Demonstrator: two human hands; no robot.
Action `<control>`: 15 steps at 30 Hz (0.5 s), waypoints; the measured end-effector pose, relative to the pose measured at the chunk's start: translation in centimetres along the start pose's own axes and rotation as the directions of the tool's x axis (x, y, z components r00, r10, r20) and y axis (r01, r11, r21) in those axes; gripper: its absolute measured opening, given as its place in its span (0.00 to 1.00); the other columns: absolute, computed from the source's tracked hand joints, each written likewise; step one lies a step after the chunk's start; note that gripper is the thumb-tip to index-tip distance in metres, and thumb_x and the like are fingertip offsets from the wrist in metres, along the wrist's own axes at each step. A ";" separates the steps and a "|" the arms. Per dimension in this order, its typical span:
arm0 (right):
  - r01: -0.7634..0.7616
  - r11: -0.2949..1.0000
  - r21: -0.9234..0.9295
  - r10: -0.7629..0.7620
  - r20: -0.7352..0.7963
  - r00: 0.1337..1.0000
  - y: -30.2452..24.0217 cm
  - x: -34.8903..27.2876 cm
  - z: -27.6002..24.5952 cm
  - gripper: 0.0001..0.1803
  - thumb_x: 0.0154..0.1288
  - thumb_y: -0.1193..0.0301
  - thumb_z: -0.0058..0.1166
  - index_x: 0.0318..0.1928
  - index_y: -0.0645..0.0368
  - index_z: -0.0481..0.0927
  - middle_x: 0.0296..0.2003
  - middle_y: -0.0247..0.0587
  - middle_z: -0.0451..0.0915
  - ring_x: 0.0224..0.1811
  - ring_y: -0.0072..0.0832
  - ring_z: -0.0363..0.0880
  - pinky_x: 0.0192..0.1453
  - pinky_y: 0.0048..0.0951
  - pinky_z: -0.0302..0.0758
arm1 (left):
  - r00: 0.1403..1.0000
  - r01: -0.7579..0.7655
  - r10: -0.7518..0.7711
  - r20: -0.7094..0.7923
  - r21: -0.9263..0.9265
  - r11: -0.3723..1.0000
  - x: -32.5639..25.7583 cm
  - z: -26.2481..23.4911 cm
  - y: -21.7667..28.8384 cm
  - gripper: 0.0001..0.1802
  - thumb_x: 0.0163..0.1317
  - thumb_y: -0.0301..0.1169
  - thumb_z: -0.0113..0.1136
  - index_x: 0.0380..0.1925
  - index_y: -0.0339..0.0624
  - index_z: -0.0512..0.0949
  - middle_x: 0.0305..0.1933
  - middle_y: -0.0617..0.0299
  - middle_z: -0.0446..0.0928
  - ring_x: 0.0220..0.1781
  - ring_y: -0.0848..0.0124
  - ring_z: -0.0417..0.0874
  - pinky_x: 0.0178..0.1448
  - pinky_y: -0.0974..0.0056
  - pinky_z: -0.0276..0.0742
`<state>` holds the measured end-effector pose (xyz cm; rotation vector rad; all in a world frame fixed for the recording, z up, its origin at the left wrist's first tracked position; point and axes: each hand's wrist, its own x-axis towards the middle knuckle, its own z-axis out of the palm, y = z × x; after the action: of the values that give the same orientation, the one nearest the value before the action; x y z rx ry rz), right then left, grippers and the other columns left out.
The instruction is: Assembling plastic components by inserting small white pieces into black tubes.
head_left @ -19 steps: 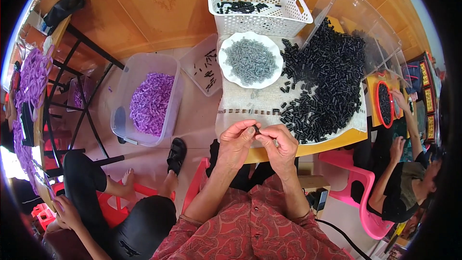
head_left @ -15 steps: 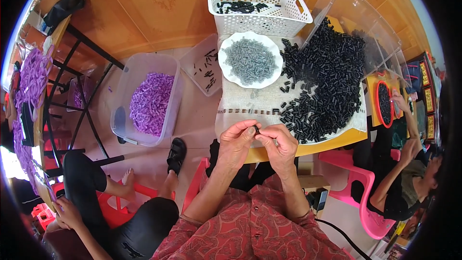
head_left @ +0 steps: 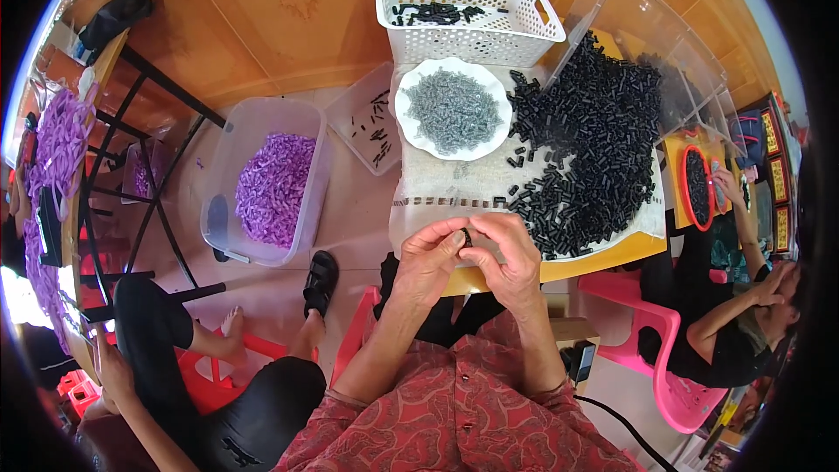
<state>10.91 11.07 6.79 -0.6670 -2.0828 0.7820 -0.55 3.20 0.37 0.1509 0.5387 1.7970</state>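
Above the table's front edge my two hands meet. My left hand [head_left: 423, 269] pinches a small black tube-shaped piece [head_left: 467, 239] between thumb and forefinger. My right hand [head_left: 511, 267] has its thumb and forefinger curled round the same piece from the other side; fingertips hide much of it. A large heap of similar black pieces [head_left: 603, 140] lies to the right on a pale cloth [head_left: 437, 214]. Just beyond my hands stands a white scalloped plate [head_left: 405, 127] full of small clear-grey pieces [head_left: 454, 109].
At the back sits a white perforated basket [head_left: 476, 48] holding some black pieces. A clear bin [head_left: 690, 57] lies tipped behind the heap. On the floor at left is a tub [head_left: 310, 223] of purple pieces [head_left: 273, 183]. One person sits at each side; a pink chair [head_left: 669, 341] is at right.
My right forefinger has lifted and curled further over the black piece, while my left hand stays nearly still. At right, the co-worker has raised one hand toward their head.
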 end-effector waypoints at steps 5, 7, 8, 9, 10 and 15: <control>0.046 0.999 0.004 -0.047 0.091 0.995 -0.1 0.1 -0.4 0.23 0.48 0.79 0.71 0.47 0.63 0.81 0.44 0.44 0.83 0.43 0.40 0.81 0.45 0.36 0.78 | 1.000 0.023 -0.022 0.003 -0.048 0.999 0.1 0.1 0.1 0.17 0.67 0.19 0.58 0.57 0.32 0.76 0.46 0.57 0.82 0.47 0.71 0.82 0.54 0.66 0.80; 0.036 0.999 0.012 -0.037 0.106 0.994 -0.1 -0.3 -0.4 0.21 0.49 0.79 0.70 0.46 0.63 0.81 0.42 0.43 0.83 0.41 0.40 0.81 0.43 0.35 0.79 | 0.998 0.043 -0.041 0.039 -0.048 0.998 0.1 0.1 0.3 0.19 0.67 0.19 0.58 0.58 0.31 0.75 0.45 0.57 0.82 0.46 0.71 0.82 0.53 0.65 0.80; 0.035 0.999 0.007 -0.036 0.101 0.994 -0.1 -0.5 -0.3 0.21 0.49 0.79 0.70 0.46 0.63 0.81 0.42 0.43 0.83 0.41 0.40 0.81 0.43 0.35 0.79 | 0.998 0.047 -0.045 0.053 -0.032 0.998 0.0 0.2 0.4 0.20 0.67 0.20 0.59 0.59 0.31 0.74 0.45 0.58 0.82 0.46 0.72 0.82 0.54 0.66 0.79; 0.027 1.000 0.003 -0.027 0.077 0.997 0.0 -0.7 -0.1 0.21 0.49 0.79 0.70 0.46 0.63 0.81 0.41 0.43 0.84 0.40 0.40 0.81 0.42 0.35 0.79 | 0.996 0.049 -0.048 0.069 -0.017 0.999 0.1 0.2 0.4 0.22 0.67 0.21 0.60 0.61 0.31 0.73 0.45 0.59 0.82 0.46 0.73 0.82 0.55 0.66 0.79; 0.018 1.000 0.000 -0.018 0.051 0.999 0.0 -0.8 0.1 0.20 0.49 0.79 0.70 0.45 0.63 0.81 0.40 0.42 0.84 0.39 0.39 0.81 0.41 0.34 0.79 | 0.996 0.054 -0.052 0.076 -0.016 0.998 0.0 0.2 0.5 0.22 0.67 0.21 0.60 0.61 0.31 0.73 0.45 0.59 0.82 0.46 0.73 0.82 0.55 0.66 0.79; 0.028 0.999 -0.024 -0.027 0.022 0.999 0.3 -0.9 -0.1 0.17 0.49 0.80 0.70 0.42 0.63 0.82 0.37 0.41 0.83 0.38 0.38 0.82 0.40 0.34 0.79 | 0.983 0.042 -0.098 0.153 0.332 0.942 -0.1 -0.8 1.1 0.27 0.64 0.23 0.65 0.64 0.35 0.73 0.50 0.60 0.82 0.50 0.74 0.81 0.58 0.68 0.77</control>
<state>11.57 10.70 6.22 -0.6446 -2.1202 0.7528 -1.79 2.70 0.18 0.5021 0.7102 1.5969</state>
